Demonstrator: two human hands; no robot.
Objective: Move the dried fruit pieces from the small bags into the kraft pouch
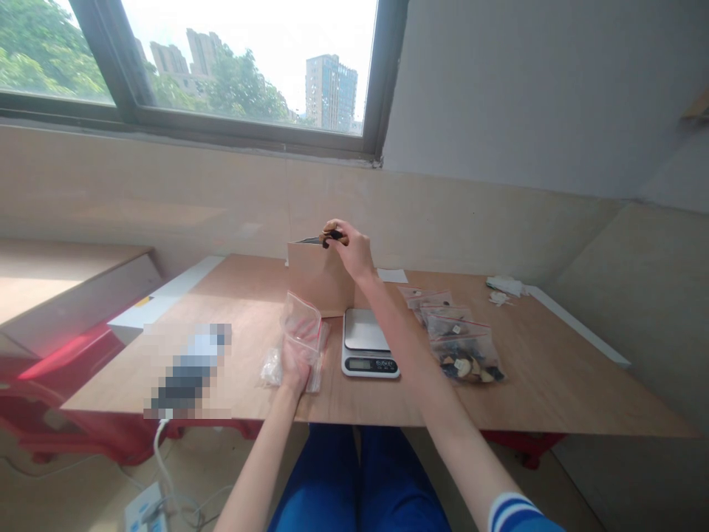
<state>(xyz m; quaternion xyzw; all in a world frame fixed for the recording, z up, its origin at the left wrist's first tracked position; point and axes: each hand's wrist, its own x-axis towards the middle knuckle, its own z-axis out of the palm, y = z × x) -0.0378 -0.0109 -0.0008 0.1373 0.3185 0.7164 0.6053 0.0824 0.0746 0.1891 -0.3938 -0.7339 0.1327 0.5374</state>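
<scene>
A box [317,279] stands just behind the scale [370,368]. The left hand [295,368] grips 1 clear bag [300,316], its long axis roughly upright, lower and left of the right hand [356,255], which pinches brown-and-black pieces [326,236] at the box's top edge.

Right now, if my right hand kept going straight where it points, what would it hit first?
Probably the wall beyond the table; the right hand seems to clear the cardboard box, though depth is unclear.
</scene>
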